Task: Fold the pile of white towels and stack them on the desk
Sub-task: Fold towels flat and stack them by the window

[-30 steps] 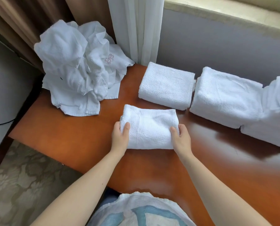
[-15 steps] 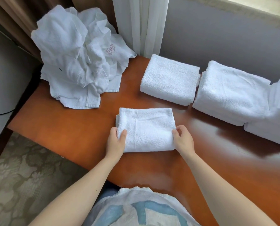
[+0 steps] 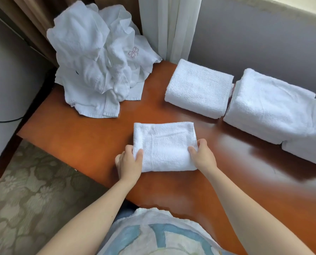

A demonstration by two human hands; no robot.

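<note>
A small folded white towel (image 3: pixel 164 146) lies in the middle of the orange-brown desk (image 3: pixel 80 140). My left hand (image 3: pixel 129 162) grips its near left edge, thumb on top and fingers beneath. My right hand (image 3: pixel 202 155) grips its near right edge the same way. A crumpled pile of unfolded white towels (image 3: pixel 96 59) sits at the desk's far left corner. Along the back wall lie a folded towel (image 3: pixel 199 87), a thicker folded stack (image 3: pixel 267 105) to its right, and more folded towels (image 3: pixel 311 144) at the right edge.
A sheer white curtain (image 3: pixel 170 26) hangs behind the desk, with a grey wall (image 3: pixel 254 43) to its right. Patterned carpet (image 3: pixel 34 190) lies beyond the desk's left edge. A grey appliance (image 3: pixel 8 74) stands at the far left.
The towel has taken another fold and looks narrower and thicker. Both hands have shifted from resting on its near corners to gripping its side edges. The camera view drifted slightly.
</note>
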